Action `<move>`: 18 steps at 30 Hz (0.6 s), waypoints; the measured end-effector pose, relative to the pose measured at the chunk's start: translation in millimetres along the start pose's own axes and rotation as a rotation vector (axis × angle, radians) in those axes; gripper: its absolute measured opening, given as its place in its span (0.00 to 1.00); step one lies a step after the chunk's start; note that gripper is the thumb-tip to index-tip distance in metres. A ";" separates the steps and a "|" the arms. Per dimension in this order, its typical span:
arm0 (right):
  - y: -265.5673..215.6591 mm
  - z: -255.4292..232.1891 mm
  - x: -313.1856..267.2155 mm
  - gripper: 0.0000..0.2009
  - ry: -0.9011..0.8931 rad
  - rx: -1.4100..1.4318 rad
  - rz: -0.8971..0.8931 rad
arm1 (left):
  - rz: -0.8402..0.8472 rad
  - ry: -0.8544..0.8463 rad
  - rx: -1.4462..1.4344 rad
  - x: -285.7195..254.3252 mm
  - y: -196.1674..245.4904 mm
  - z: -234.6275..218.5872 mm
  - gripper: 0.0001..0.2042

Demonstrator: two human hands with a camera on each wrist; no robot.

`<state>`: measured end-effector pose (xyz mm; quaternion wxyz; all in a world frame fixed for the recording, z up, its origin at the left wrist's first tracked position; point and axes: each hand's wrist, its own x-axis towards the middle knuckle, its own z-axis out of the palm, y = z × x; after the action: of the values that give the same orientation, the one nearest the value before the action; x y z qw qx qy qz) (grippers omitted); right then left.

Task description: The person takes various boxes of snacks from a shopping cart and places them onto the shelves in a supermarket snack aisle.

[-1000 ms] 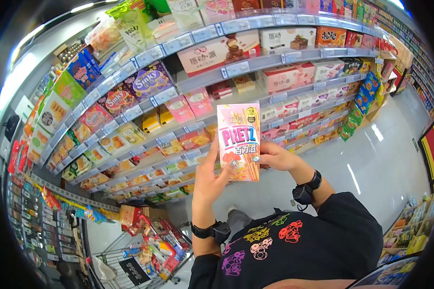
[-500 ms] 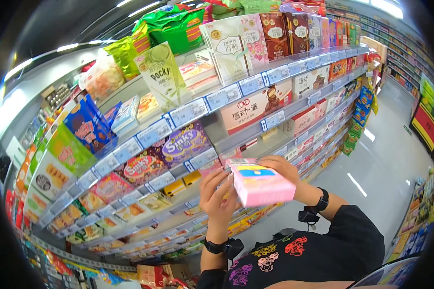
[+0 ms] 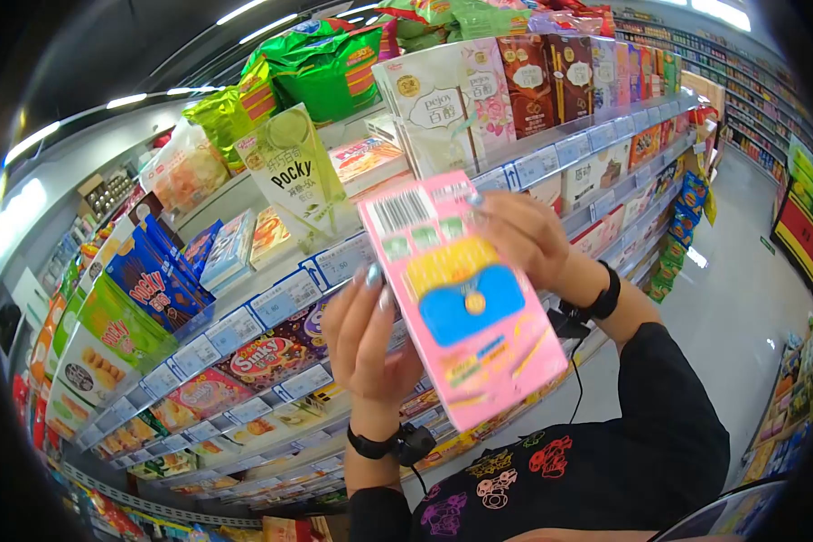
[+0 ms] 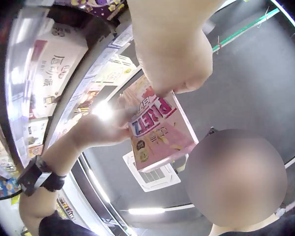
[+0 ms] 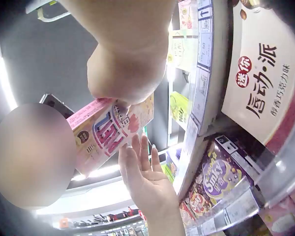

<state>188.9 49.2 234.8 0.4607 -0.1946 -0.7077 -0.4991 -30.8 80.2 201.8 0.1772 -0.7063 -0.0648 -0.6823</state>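
A pink box [image 3: 479, 316] is tilted in front of the shelves, its back with barcode facing the head camera. The right hand [image 3: 524, 239] grips it near its upper right edge. Beside its left edge is the left hand [image 3: 366, 348], fingers loosely extended, thumb hidden behind the box. In the left wrist view, the PRETZ lettering shows on the box [image 4: 160, 123], with the right hand [image 4: 105, 130] at its edge. From the right wrist view, the left hand [image 5: 155, 189] has its fingers spread, close to the box [image 5: 108, 130]; contact is unclear.
Shelves with price labels [image 3: 334, 262] run diagonally behind the hands, holding a green Pocky box [image 3: 294, 176], white Pejoy boxes [image 3: 434, 108] and purple Sinky boxes [image 5: 219, 172]. Snack bags hang at the shelf end [image 3: 682, 226]. An aisle floor [image 3: 732, 262] lies to the right.
The box has moved up toward the camera and swung so its back faces it, where the front showed at first. The left fingers have shifted to its left edge; the view has moved closer to the shelves.
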 end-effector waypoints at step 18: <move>55.0 42.9 -1.3 0.26 -0.103 0.527 0.480 | 0.000 -0.035 0.099 35.1 -49.7 35.7 0.23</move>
<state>210.3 110.9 259.4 0.5628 -0.2548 -0.7685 -0.1665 -11.6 133.2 244.2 0.2108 -0.7086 -0.1014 -0.6657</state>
